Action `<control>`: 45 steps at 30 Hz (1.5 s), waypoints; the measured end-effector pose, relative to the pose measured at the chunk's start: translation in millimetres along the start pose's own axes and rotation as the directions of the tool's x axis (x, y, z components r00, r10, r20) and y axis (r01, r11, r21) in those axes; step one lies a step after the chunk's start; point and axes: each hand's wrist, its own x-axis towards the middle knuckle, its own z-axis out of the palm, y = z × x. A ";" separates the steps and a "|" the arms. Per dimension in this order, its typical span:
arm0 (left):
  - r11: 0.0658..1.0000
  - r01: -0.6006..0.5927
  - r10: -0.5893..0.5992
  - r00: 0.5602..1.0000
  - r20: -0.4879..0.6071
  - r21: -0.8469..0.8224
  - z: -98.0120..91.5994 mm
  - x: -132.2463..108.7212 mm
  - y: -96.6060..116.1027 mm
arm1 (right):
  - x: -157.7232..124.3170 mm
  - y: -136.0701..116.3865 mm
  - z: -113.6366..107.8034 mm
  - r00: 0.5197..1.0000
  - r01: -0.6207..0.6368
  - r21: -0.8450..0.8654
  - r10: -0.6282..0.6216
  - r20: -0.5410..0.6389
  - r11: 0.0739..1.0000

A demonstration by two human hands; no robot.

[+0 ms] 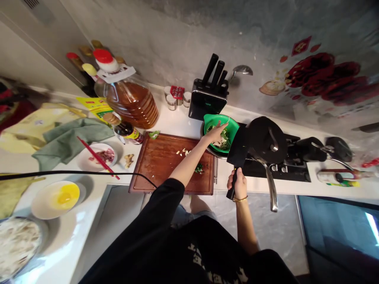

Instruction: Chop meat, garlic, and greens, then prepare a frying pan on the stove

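Observation:
In the head view my left hand [217, 134] reaches into a green colander [234, 125], with its fingers spread over chopped greens and pale pieces [226, 142]. The colander sits in a metal bowl, whose rim shows only partly. My right hand [239, 183] is wrapped round the black handle of a cleaver [238, 146], its broad dark blade pointing away from me beside the colander. Below my left forearm lies a wooden cutting board [156, 161] bearing small white pieces [184, 152] and a little heap of chopped green herbs [199, 169].
Right of the cleaver a lidded black pan [265, 138] stands on the stove, its handle jutting forward. Behind the colander is a knife block [207, 100]. To the left are an oil jug [133, 98], a plate of meat with red chopsticks [97, 157] and a bowl of egg [44, 201].

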 end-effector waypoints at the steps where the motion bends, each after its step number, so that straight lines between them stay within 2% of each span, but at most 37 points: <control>1: 1.000 0.008 -0.009 0.999 0.036 0.018 1.2 0.5 -3.6 | 0.4 1.3 -0.4 1.000 -0.012 -0.004 0.012 0.011 1.000; 4: 0.997 0.077 -0.080 0.991 0.105 0.032 4.9 2.7 -8.0 | 1.7 3.7 -2.0 0.999 -0.036 -0.010 0.036 0.036 0.999; 6: 0.994 0.112 -0.112 0.990 0.081 0.002 3.3 1.4 -5.1 | 1.8 4.3 -3.9 0.998 -0.025 -0.029 0.027 0.056 0.999; 8: 0.995 0.071 -0.074 0.997 -0.037 -0.071 -3.9 -7.0 -0.2 | 0.3 5.1 -7.0 0.997 -0.002 -0.066 0.008 0.083 0.998; 10: 0.984 -0.031 -0.005 0.979 -0.204 -0.174 -15.6 -26.7 3.2 | -3.3 7.4 -10.9 0.993 0.032 -0.118 -0.018 0.115 0.992; 12: 0.958 -0.099 -0.005 0.933 -0.361 -0.269 -27.6 -59.5 1.5 | -8.3 12.5 -14.8 0.985 0.088 -0.187 -0.057 0.162 0.978; 13: 0.950 -0.092 -0.048 0.900 -0.433 -0.298 -32.3 -80.4 -1.7 | -11.0 16.3 -16.2 0.978 0.120 -0.224 -0.076 0.197 0.967; 14: 0.945 -0.052 -0.124 0.856 -0.502 -0.322 -35.5 -103.5 -6.6 | -13.7 21.0 -17.0 0.968 0.153 -0.262 -0.091 0.236 0.953; 16: 0.934 0.085 -0.294 0.734 -0.613 -0.346 -36.4 -152.6 -20.3 | -18.4 32.4 -16.0 0.945 0.218 -0.349 -0.108 0.309 0.912; 18: 0.924 0.221 -0.379 0.633 -0.675 -0.311 -30.7 -199.3 -37.2 | -21.7 45.8 -10.6 0.929 0.288 -0.472 -0.123 0.348 0.833; 19: 0.921 0.282 -0.389 0.608 -0.692 -0.269 -26.5 -219.7 -46.0 | -22.8 52.8 -6.3 0.923 0.324 -0.540 -0.134 0.361 0.777; 21: 0.899 0.387 -0.410 0.587 -0.698 -0.203 -18.6 -251.3 -63.3 | -24.1 66.8 4.6 0.910 0.385 -0.648 -0.156 0.384 0.657; 23: 0.869 0.471 -0.424 0.550 -0.720 -0.151 -15.8 -269.3 -78.8 | -24.8 79.8 16.3 0.901 0.420 -0.704 -0.171 0.398 0.573; 25: 0.852 0.511 -0.414 0.528 -0.742 -0.112 -19.5 -275.1 -91.5 | -25.4 91.2 25.5 0.902 0.427 -0.738 -0.187 0.390 0.522; 27: 0.860 0.504 -0.385 0.548 -0.743 -0.074 -26.2 -272.1 -100.5 | -26.4 100.7 29.7 0.912 0.411 -0.774 -0.199 0.360 0.482; 30: 0.896 0.443 -0.334 0.646 -0.687 -0.019 -29.6 -258.0 -107.2 | -30.6 112.5 25.3 0.938 0.341 -0.829 -0.209 0.275 0.443; 33: 0.938 0.346 -0.273 0.761 -0.589 0.012 -18.9 -239.9 -107.8 | -39.3 122.3 14.5 0.958 0.273 -0.836 -0.209 0.194 0.475; 35: 0.957 0.290 -0.239 0.805 -0.543 0.008 -8.0 -229.1 -106.6 | -47.1 127.2 9.1 0.968 0.239 -0.823 -0.189 0.163 0.515; 38: 0.965 0.255 -0.251 0.819 -0.515 -0.064 5.8 -219.5 -104.8 | -59.2 131.4 8.8 0.981 0.185 -0.819 -0.156 0.118 0.544; 40: 0.955 0.236 -0.295 0.820 -0.491 -0.179 11.2 -220.0 -104.2 | -65.7 133.3 14.0 0.984 0.164 -0.818 -0.156 0.092 0.552; 43: 0.894 0.186 -0.370 0.818 -0.440 -0.407 11.8 -233.0 -103.3 | -70.3 137.8 26.7 0.975 0.206 -0.802 -0.187 0.120 0.560; 45: 0.849 0.154 -0.417 0.783 -0.462 -0.505 6.1 -249.0 -101.6 | -68.8 142.7 37.4 0.957 0.276 -0.797 -0.229 0.177 0.537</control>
